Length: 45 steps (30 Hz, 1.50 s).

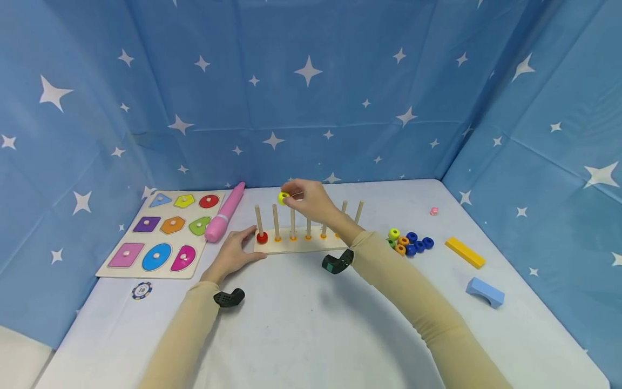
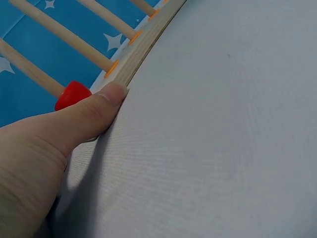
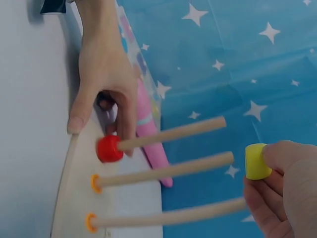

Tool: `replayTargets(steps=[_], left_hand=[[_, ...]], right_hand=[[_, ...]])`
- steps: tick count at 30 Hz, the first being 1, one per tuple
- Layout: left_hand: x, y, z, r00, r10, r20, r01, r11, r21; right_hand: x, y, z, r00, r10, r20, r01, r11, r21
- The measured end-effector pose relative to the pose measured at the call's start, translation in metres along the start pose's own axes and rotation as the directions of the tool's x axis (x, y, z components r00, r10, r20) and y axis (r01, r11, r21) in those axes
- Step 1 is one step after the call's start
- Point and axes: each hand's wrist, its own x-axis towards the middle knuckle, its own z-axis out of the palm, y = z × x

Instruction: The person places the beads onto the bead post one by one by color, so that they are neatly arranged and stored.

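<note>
My R hand (image 1: 310,200) pinches the yellow bead (image 3: 256,162) btw thumb & fingers, gap just bead-wide, near the tips of the pegs (image 1: 276,222). L hand (image 1: 234,254) grips the peg board (image 1: 286,247) at its end, red bead (image 1: 262,237) by my fingers. Yellow one's prob. light, hard, a bit slick: hold its sides, hole clear.

Bright, even light fills the head view, with a soft shadow (image 1: 362,313) left of the right sleeve (image 1: 413,294) on the counter (image 1: 277,340). Both wrist views look dimmer; the right one slightly blurs the pegs (image 3: 168,171).
</note>
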Motion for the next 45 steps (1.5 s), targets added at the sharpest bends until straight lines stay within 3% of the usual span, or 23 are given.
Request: replayTargets(steps=[6,15,25,32,39,45], left_hand=[[0.001,-0.001,0.002,1.0,0.002,-0.001,-0.002,1.0,0.0],[0.001,-0.001,0.0,1.0,0.018,-0.016,-0.017,1.0,0.007],[0.0,-0.001,0.0,1.0,0.003,-0.006,-0.003,1.0,0.0],[0.001,0.001,0.001,0.999,0.037,-0.014,-0.036,0.999,0.027],[0.002,0.001,0.002,1.0,0.016,-0.008,-0.016,1.0,0.023],[0.0,0.001,0.001,1.0,0.001,-0.002,-0.001,1.0,0.02]], right_hand=[[0.006,-0.003,0.017,0.999,-0.025,0.043,0.027,0.998,-0.051],[0.009,-0.003,0.023,0.997,-0.012,0.072,0.017,0.997,-0.072],[0.009,0.0,0.024,0.999,-0.024,0.031,0.027,0.995,-0.092],[0.008,0.0,0.021,1.0,-0.02,0.021,0.022,0.995,-0.1],[0.005,0.004,-0.018,0.994,0.04,-0.1,-0.044,0.998,-0.035],[-0.008,0.028,-0.068,0.949,0.076,-0.307,-0.089,0.996,-0.027]])
